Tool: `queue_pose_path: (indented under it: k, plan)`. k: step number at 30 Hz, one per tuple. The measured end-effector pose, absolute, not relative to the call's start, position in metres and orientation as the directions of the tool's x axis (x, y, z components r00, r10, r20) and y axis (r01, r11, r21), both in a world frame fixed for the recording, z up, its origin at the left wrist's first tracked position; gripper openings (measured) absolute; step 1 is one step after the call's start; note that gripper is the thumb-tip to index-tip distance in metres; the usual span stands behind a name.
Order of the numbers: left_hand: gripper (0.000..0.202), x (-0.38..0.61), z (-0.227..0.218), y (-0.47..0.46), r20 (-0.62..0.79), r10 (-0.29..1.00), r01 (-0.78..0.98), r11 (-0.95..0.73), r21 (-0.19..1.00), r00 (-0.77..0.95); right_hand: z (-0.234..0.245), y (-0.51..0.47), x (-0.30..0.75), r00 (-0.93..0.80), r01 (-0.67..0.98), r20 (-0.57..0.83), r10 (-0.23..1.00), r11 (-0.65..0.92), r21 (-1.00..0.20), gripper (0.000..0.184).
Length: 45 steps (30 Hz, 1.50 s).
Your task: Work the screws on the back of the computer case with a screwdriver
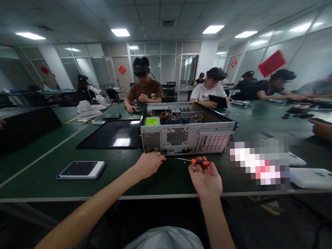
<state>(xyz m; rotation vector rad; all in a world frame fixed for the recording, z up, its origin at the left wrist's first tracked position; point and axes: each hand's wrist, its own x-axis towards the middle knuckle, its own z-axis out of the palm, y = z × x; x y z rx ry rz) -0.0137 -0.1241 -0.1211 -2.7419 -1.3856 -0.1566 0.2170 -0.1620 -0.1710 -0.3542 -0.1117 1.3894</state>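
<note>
Pinching the screwdriver (pixel 194 161) by the orange-and-black handle in the right grip (pixel 206 177), palm up, tip aimed at the left grip (pixel 149 165). Can't tell about any pinch in the left grip; fingers bent, near the lower edge of the open computer case (pixel 192 129), just ahead of both. Screwdriver likely light, stiff, hard to break; best held by handle, not slick shaft. Case probably heavy, rigid, maybe sharp-edged; best taken low, both sides. Mind tabletop (pixel 168 179) edge under right wrist; shallow working strip before case, more room leftward, short of white-and-black device (pixel 80 169).
</note>
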Motion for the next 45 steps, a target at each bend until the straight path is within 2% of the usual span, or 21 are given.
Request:
queue_pose_path:
  k: [7,15,25,36,45]
  plan:
    - [0.034,0.008,-0.124,-0.120,0.168,0.697,0.693,-0.715,0.089,0.697,-0.170,-0.163,0.217,0.180,-0.945,-0.134,0.974,0.134,-0.297,0.018]
    - [0.026,0.022,-0.143,-0.099,0.236,0.666,0.644,-0.745,0.173,0.707,-0.169,-0.164,0.216,0.177,-0.949,-0.161,0.971,0.124,-0.291,0.023]
    - [0.033,0.015,-0.150,-0.099,0.281,0.720,0.701,-0.689,0.183,0.634,-0.163,-0.166,0.213,0.185,-0.954,-0.211,0.960,0.123,-0.274,0.028]
    - [0.026,0.018,-0.153,-0.101,0.261,0.685,0.694,-0.716,0.073,0.680,-0.163,-0.166,0.213,0.190,-0.950,-0.202,0.961,0.128,-0.286,0.028]
    - [0.025,0.016,-0.150,-0.105,0.263,0.683,0.672,-0.726,0.142,0.682,-0.171,-0.164,0.216,0.187,-0.929,-0.135,0.973,0.130,-0.346,0.017]
